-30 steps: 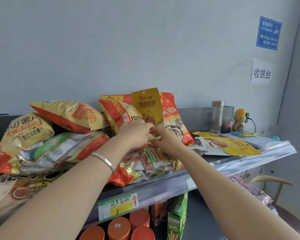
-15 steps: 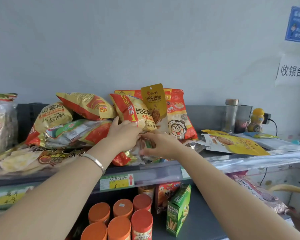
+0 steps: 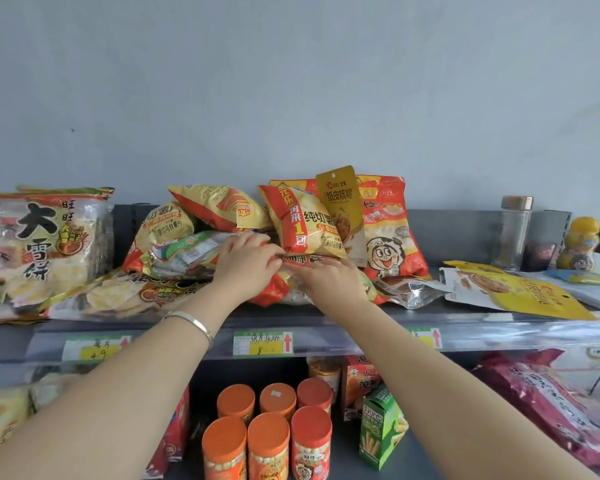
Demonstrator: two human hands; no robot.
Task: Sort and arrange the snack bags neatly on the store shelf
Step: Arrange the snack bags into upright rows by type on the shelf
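Item: heap of snack bags (image 3: 201, 251), mid-shelf, leaning and overlapping.

Step in hand, as I judge it: squaring the red bag (image 3: 274, 293) lying flat at the heap's front. Left hand (image 3: 246, 265) curls its fingers on the bag's upper edge. Right hand (image 3: 329, 282) lies flat on it, fingers straight. Best slid low and gently, lest the upright bags behind topple.

Surroundings: grey wall (image 3: 291, 81); shelf (image 3: 361, 318); rice-cracker bag (image 3: 39, 247) at left; yellow pouch (image 3: 520, 292) flat at right; orange-lidded jars (image 3: 267, 431) below; price tag (image 3: 262, 342).
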